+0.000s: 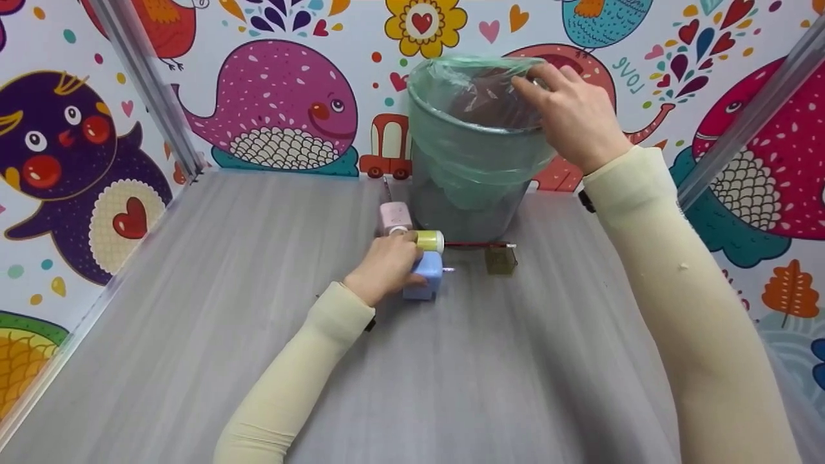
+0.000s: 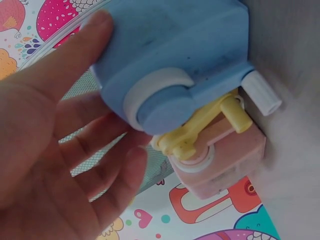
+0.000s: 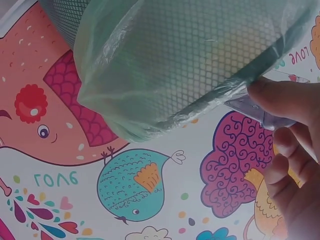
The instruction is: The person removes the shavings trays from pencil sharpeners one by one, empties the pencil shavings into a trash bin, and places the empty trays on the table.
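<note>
The left hand (image 1: 387, 265) has its thumb and bent fingers about the blue sharpener (image 1: 433, 269), nearest of three on the table (image 1: 161, 309); the yellow (image 1: 430, 240) and pink (image 1: 396, 214) ones stand farther off. The right hand (image 1: 575, 116) pinches a clear piece (image 3: 257, 114) at the right rim of the bagged bin (image 1: 483, 225), at the far side. A small olive box (image 1: 501, 261) lies right of the yellow sharpener

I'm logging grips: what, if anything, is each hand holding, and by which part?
The left hand grips the blue sharpener by the sides of its body. The right hand pinches a small translucent piece, apparently by one end.
</note>
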Demonstrator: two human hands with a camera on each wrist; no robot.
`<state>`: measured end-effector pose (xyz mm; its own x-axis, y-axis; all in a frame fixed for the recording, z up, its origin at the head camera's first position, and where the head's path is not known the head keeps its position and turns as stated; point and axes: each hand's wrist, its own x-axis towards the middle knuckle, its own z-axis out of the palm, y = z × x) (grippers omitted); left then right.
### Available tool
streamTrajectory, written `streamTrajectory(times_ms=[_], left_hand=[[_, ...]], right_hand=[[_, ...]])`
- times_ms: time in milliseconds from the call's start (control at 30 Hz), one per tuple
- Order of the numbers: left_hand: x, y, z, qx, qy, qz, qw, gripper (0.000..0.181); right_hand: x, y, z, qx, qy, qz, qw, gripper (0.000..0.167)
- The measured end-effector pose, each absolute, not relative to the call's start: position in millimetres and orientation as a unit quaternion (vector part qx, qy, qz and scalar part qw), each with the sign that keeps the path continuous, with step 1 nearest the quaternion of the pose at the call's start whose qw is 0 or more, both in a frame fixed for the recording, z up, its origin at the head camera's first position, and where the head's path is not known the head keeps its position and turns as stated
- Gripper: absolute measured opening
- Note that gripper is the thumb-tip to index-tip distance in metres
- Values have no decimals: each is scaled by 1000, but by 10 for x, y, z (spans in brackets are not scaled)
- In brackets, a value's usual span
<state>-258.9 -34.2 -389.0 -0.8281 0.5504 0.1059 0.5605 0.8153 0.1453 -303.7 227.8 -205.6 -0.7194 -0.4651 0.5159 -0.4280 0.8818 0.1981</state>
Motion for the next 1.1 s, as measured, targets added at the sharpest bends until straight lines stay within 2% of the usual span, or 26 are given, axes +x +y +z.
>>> streamTrajectory(times_ms=[233, 467, 733, 1100], left_hand=[[-2594, -352, -3891, -303, -948, -89, 41, 40], [-2597, -347, -3893, -301, -949, -87, 40, 40], [-2600, -338, -3868, -291, -953, -87, 25, 42], [-2590, -345, -3895, -282, -955, -90, 16, 42]], right_hand=[[-3062, 2294, -2064, 250, -921, -41, 297, 48], [-3050, 2313, -2065, 243, -910, -42, 333, 45], [-2969, 2321, -1987, 264, -923, -69, 273, 50], [-2985, 2324, -2043, 252, -918, -55, 302, 45]])
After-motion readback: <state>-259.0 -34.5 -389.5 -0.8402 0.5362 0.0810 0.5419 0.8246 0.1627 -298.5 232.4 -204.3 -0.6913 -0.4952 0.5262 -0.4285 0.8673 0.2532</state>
